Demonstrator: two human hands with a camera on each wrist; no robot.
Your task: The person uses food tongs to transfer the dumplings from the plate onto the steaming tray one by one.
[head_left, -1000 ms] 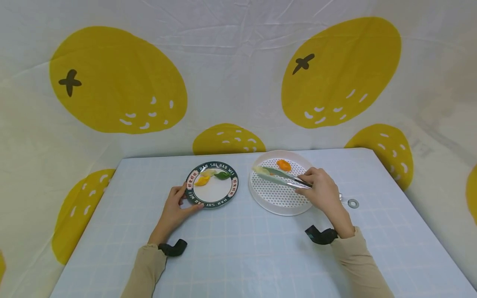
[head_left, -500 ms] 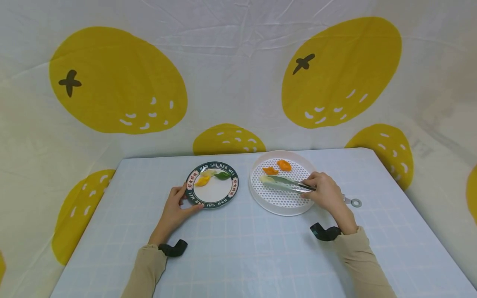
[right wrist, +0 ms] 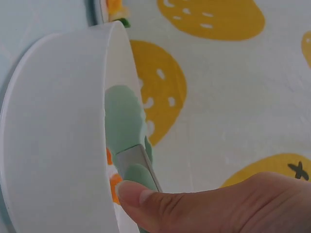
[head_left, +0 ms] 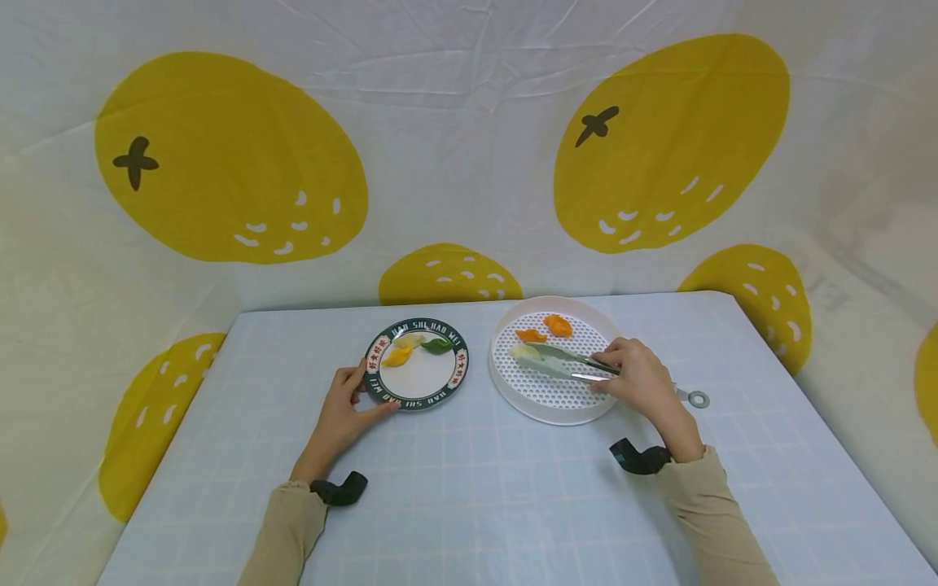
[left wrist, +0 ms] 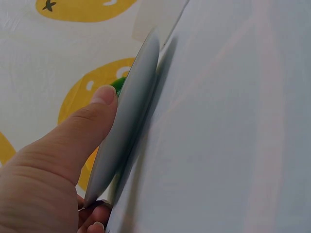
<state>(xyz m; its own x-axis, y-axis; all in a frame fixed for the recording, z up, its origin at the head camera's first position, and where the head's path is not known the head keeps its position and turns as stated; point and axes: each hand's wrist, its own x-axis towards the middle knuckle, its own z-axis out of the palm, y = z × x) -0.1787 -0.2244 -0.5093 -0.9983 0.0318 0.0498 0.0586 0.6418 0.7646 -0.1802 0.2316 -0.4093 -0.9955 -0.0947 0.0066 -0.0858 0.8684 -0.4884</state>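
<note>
My left hand (head_left: 350, 411) pinches the near-left rim of a round plate (head_left: 418, 403) with a dark green lettered border. In the left wrist view my thumb lies on the rim, with fingers underneath. A yellow dumpling-like piece (head_left: 398, 356), a paler one (head_left: 410, 338) and a green one (head_left: 437, 345) lie on it. My right hand (head_left: 641, 376) grips tongs (head_left: 550, 362) with pale green heads, reaching into a white perforated steamer tray (head_left: 564, 413). A pale yellowish shape (head_left: 523, 352) shows at their tips; cannot tell whether it is a separate piece. Two orange pieces (head_left: 558, 325) lie beyond.
Both plate and tray stand on a table with a pale checked cloth (head_left: 469, 505), near its far edge. Behind hangs a white sheet with large yellow fruit prints (head_left: 234, 155). Black wrist-camera mounts (head_left: 639, 457) stick out from both wrists.
My right hand has drawn the tongs slightly right and nearer, uncovering the left orange piece; over the last half second they hardly move. My left hand and the plate have stayed put.
</note>
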